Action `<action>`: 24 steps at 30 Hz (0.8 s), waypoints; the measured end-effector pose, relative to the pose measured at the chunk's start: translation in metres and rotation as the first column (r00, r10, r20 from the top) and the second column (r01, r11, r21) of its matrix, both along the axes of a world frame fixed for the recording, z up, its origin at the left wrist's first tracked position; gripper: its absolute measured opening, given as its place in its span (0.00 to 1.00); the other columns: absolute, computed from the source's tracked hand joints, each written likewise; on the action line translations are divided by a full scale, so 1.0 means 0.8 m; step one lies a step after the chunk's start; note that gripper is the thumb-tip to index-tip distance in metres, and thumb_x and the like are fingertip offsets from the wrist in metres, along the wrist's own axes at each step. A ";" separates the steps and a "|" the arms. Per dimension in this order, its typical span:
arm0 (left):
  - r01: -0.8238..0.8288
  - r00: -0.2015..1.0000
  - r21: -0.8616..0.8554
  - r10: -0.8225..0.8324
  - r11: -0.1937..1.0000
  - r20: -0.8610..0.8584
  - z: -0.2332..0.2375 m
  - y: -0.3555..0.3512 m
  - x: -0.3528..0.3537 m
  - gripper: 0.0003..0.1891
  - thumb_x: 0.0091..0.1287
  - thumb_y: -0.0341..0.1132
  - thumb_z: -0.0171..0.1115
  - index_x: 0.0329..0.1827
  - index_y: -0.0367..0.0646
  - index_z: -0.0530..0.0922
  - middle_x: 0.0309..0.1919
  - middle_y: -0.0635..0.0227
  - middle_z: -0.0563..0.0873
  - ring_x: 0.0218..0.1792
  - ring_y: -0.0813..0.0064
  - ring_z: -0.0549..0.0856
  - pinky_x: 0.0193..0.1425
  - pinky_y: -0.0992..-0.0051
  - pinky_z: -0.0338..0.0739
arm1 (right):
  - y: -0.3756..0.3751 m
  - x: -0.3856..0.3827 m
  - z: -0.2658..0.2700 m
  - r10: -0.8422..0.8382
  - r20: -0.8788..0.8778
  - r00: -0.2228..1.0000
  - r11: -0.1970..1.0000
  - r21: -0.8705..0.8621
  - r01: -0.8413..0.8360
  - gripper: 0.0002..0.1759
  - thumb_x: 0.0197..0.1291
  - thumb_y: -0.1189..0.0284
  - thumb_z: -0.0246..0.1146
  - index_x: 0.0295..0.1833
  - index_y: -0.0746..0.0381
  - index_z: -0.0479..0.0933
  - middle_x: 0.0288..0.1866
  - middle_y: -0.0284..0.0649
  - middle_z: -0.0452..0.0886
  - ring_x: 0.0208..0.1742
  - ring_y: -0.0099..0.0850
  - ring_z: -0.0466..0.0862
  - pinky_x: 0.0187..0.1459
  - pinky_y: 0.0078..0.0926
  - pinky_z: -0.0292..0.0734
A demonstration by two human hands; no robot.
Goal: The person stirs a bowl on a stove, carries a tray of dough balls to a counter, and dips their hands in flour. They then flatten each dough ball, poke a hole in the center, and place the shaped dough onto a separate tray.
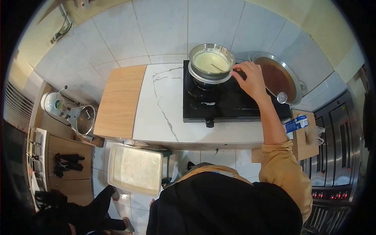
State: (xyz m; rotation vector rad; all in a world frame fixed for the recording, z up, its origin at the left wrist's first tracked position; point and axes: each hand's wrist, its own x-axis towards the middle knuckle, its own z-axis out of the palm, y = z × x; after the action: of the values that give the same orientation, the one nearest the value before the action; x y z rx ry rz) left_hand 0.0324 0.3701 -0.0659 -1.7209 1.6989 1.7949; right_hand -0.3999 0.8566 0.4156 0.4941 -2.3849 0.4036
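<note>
Bowl point(206, 76) of round metal, mouth upward, sits just left of the right hand's point(251, 79) narrowly parted fingers, their hold on its rim unclear; inside, a slim utensil point(217, 68) slants toward them. Below them, glossy stove point(225, 103) lies bare; rightward, a wide brown-filled pan point(299, 91). Left hand point(152, 202) barely shows, fingers unreadable.

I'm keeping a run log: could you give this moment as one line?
right hand: at rim of bowl | bowl: above stove, pale mixture inside | pan: brown liquid, thermometer at edge
</note>
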 end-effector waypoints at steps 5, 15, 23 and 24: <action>0.023 1.000 -0.005 -0.023 1.000 -0.009 0.001 -0.003 -0.008 0.20 0.63 0.36 0.53 0.50 0.27 0.71 0.36 0.52 0.81 0.34 0.67 0.81 0.35 0.72 0.76 | 0.004 -0.017 -0.013 0.087 0.019 0.996 0.986 0.138 -0.089 0.14 0.50 0.60 0.64 0.40 0.56 0.78 0.39 0.32 0.76 0.46 0.32 0.72 0.47 0.31 0.61; 0.034 0.999 -0.007 -0.035 0.999 -0.020 0.012 -0.004 -0.007 0.19 0.62 0.36 0.54 0.50 0.28 0.72 0.34 0.54 0.82 0.33 0.69 0.81 0.34 0.73 0.75 | -0.009 -0.035 0.001 0.170 0.108 0.980 0.962 0.196 -0.188 0.15 0.47 0.59 0.65 0.39 0.54 0.79 0.38 0.31 0.76 0.44 0.29 0.72 0.46 0.29 0.59; 0.084 0.996 -0.011 -0.084 0.996 0.009 0.001 -0.002 0.005 0.19 0.63 0.36 0.54 0.50 0.27 0.72 0.34 0.54 0.82 0.32 0.69 0.81 0.34 0.73 0.75 | -0.015 -0.054 0.013 0.127 -0.041 0.991 0.965 0.235 -0.114 0.10 0.49 0.62 0.63 0.36 0.55 0.79 0.35 0.29 0.75 0.43 0.28 0.72 0.45 0.28 0.59; 0.088 0.996 -0.008 -0.087 0.996 0.010 0.000 -0.003 0.004 0.19 0.63 0.36 0.54 0.50 0.27 0.72 0.34 0.54 0.82 0.32 0.69 0.81 0.34 0.73 0.75 | -0.015 -0.055 0.012 0.141 -0.019 0.990 0.956 0.263 -0.132 0.08 0.50 0.64 0.62 0.35 0.55 0.79 0.35 0.29 0.75 0.43 0.28 0.72 0.45 0.28 0.60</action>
State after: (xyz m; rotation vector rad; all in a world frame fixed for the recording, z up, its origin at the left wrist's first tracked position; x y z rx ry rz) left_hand 0.0359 0.3677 -0.0656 -1.6284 1.7522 1.7421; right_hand -0.4440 0.8446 0.4251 0.7831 -2.3871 0.1364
